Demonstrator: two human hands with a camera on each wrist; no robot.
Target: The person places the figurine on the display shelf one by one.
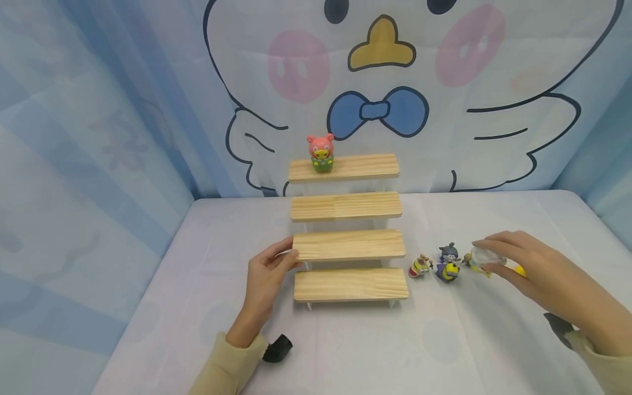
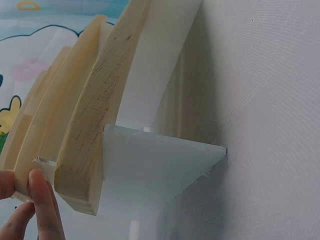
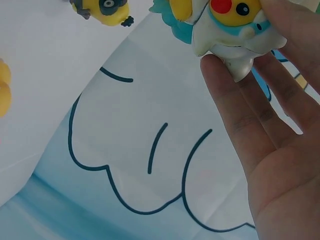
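Observation:
My left hand pinches the left end of the third wooden step from the top of a tiered display stand. In the left wrist view, fingertips meet the end of a wooden step beside a clear support. My right hand holds a small figurine between thumb and fingers, right of the stand. It has a white and teal body, a yellow face and a red cheek. A pink-headed figurine with a green lower part stands on the top step, toward its left end.
Left of my right hand lie a red-and-yellow figurine, a grey-topped one and a purple-and-yellow one. Something yellow shows behind the right hand. A printed curtain hangs behind the white-covered table.

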